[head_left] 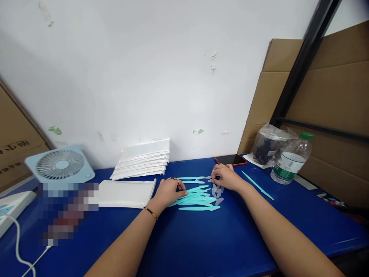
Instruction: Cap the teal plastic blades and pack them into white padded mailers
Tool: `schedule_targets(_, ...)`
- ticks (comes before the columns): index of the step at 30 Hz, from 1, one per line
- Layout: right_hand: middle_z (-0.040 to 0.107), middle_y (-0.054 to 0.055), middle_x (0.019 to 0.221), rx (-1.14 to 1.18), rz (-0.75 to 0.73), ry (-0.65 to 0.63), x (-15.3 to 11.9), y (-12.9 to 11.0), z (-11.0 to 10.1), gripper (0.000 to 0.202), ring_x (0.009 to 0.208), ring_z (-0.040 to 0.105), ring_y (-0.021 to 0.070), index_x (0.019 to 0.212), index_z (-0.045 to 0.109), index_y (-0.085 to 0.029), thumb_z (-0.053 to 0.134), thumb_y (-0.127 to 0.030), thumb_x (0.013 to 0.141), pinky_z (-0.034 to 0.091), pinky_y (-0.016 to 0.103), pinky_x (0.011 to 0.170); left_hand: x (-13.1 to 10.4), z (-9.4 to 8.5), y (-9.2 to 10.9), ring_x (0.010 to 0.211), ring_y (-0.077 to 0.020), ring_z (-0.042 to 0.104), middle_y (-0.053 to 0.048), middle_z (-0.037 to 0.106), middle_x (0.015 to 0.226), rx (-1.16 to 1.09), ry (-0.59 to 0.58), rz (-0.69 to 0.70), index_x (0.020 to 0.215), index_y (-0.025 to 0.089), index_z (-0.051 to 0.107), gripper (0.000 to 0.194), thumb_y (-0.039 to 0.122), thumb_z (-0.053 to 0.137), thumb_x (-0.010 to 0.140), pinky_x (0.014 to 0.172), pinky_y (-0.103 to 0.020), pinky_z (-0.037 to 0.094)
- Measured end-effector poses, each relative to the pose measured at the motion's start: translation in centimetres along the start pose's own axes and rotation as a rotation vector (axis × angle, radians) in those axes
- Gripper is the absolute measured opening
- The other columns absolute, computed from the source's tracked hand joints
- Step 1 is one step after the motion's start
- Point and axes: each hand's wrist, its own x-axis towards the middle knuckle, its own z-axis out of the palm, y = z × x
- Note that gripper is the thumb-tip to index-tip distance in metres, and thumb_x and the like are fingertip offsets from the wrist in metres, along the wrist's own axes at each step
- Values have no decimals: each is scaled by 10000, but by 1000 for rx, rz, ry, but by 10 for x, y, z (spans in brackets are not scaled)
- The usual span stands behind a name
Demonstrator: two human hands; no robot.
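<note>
A loose pile of turquoise eyebrow razors (198, 198) lies in the middle of the blue table. My left hand (172, 191) rests at the pile's left end, thumb and fingers closed on a razor's handle. Two more razors lie side by side just behind the pile, partly covered by my left fingers. My right hand (227, 177) is to the right, fingertips pinched together over small translucent blade caps (219, 201); a cap seems to be between them, partly hidden. A single turquoise razor (257, 185) lies apart, right of my right forearm.
White flat packets (141, 159) are stacked against the wall, with another white packet (127, 193) in front. A light blue fan (62, 165) stands left. At the back right are a phone (231, 159), a plastic-wrapped dark item (265, 148) and a water bottle (291, 161).
</note>
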Motion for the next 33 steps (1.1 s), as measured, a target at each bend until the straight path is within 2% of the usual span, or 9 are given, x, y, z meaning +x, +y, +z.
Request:
schedule_targets(5, 582, 42, 815, -80, -76, 31, 0, -9, 0, 19, 811, 504, 190, 660, 596, -174, 578, -179, 659, 248, 343, 757, 2, 6, -6, 740, -145, 573, 3, 646, 780, -59, 9, -44, 755, 214, 627, 146, 330, 540, 745, 641, -235, 390)
schedule_targets(12, 587, 40, 796, -47, -64, 87, 0, -12, 3, 78, 787, 524, 178, 654, 576, -165, 511, -124, 668, 267, 328, 733, 5, 11, -20, 724, -129, 573, 1, 627, 778, -185, 208, -63, 789, 198, 593, 147, 313, 502, 780, 665, -232, 416)
schedule_targets(17, 617, 3, 738, 194, -21, 64, -4, -12, -3, 80, 707, 556, 153, 729, 582, -183, 503, -174, 723, 340, 325, 736, 3, 8, -19, 725, -133, 573, -5, 625, 787, -191, 241, -57, 801, 196, 595, 157, 322, 502, 789, 677, -237, 419)
schedule_targets(22, 625, 2, 667, 502, -12, -12, -8, -11, -6, 121, 599, 551, 129, 773, 606, -174, 492, -171, 734, 385, 235, 552, 3, 6, -18, 750, -132, 571, -3, 625, 809, -146, 259, -51, 804, 197, 600, 137, 303, 515, 790, 672, -226, 402)
schedule_targets(27, 608, 5, 634, 559, -28, 0, -6, -14, -3, 139, 561, 529, 112, 771, 633, -158, 507, -197, 728, 370, 211, 506, 5, 8, -20, 729, -124, 562, 6, 621, 786, -162, 265, -37, 797, 203, 603, 125, 306, 532, 785, 662, -217, 381)
schedule_targets(33, 591, 3, 623, 569, -62, 31, -3, -17, -2, 130, 559, 513, 104, 748, 635, -151, 518, -200, 720, 387, 209, 526, 7, 9, -20, 755, -127, 553, 6, 618, 802, -122, 271, -33, 775, 208, 610, 101, 293, 556, 769, 660, -215, 357)
